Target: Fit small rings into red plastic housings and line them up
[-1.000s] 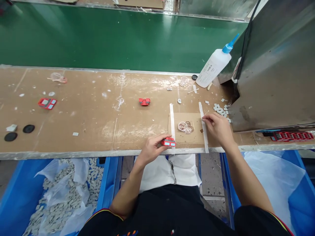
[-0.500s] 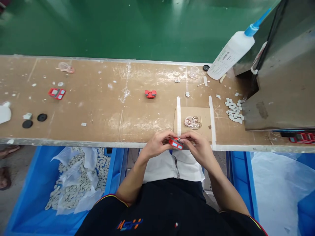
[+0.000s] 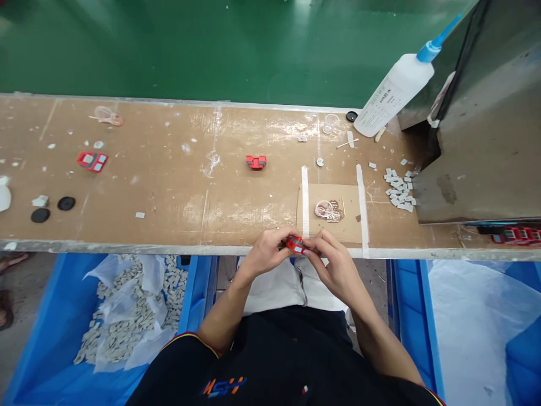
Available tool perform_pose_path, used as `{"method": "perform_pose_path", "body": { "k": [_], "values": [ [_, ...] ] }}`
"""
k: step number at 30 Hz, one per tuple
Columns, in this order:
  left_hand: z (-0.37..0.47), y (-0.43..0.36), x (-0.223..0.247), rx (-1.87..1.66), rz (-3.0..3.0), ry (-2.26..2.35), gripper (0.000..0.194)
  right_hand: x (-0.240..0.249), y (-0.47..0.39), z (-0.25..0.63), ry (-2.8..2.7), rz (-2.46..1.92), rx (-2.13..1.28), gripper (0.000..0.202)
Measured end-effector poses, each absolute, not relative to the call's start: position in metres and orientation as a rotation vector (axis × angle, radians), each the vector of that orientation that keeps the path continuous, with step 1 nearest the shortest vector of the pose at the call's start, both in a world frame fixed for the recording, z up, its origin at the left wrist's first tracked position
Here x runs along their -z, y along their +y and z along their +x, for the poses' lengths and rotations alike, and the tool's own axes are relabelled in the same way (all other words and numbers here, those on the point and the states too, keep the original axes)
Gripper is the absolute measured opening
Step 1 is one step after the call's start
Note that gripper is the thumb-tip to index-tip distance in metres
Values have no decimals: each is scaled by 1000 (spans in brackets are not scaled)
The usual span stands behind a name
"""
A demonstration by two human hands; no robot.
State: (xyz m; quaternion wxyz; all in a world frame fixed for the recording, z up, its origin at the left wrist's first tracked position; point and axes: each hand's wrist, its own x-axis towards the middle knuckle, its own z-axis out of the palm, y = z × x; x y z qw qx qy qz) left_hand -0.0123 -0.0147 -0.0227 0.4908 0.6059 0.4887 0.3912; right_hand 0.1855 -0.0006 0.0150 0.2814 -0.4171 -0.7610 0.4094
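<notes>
Between my two hands, over the front edge of the bench, is a small red toy car body (image 3: pixel 295 244) with pale blue window patches. My left hand (image 3: pixel 270 248) grips its left end between thumb and fingers. My right hand (image 3: pixel 332 259) pinches its right end, fingertips covering that side. Just beyond my hands, a cardboard pad (image 3: pixel 350 225) held by white tape strips carries a small dish (image 3: pixel 324 209) with a pinkish rim. Farther back lies a red plastic part (image 3: pixel 256 162), and another red car body (image 3: pixel 92 161) rests at the left.
A white glue bottle (image 3: pixel 393 93) with a blue nozzle leans beside a metal box (image 3: pixel 482 129). Small pale pieces (image 3: pixel 399 190) lie in a heap near it. Blue bins stand below the bench on both sides, the left bin (image 3: pixel 38 338) holding many grey pieces.
The red car body has turned and tilted in my hands, so less of its window side shows. My right fingers have shifted their hold on its right end. The view has moved slightly.
</notes>
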Motion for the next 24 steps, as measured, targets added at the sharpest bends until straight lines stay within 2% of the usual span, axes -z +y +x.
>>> {"method": "perform_pose_path", "body": {
  "k": [4,7,9,13,16,24],
  "values": [
    [-13,-14,27,-1047,1439,1124,14,-2,-5,185,-1755,-1129,-1325,22],
    [-14,-12,26,-1054,1423,1030,25,4,-6,184,-1623,-1125,-1474,31],
    [-15,-10,23,-1042,1463,974,31,4,-4,185,-1648,-1145,-1396,32],
    [-14,-6,17,-1106,1526,1011,12,-2,1,187,-1811,-1171,-1173,27],
    [-13,-5,15,-1121,1517,1052,8,-6,3,185,-1906,-1147,-1102,24],
    [-9,-6,15,-1112,1557,1090,12,-4,1,185,-1964,-1107,-1005,17]
  ]
}}
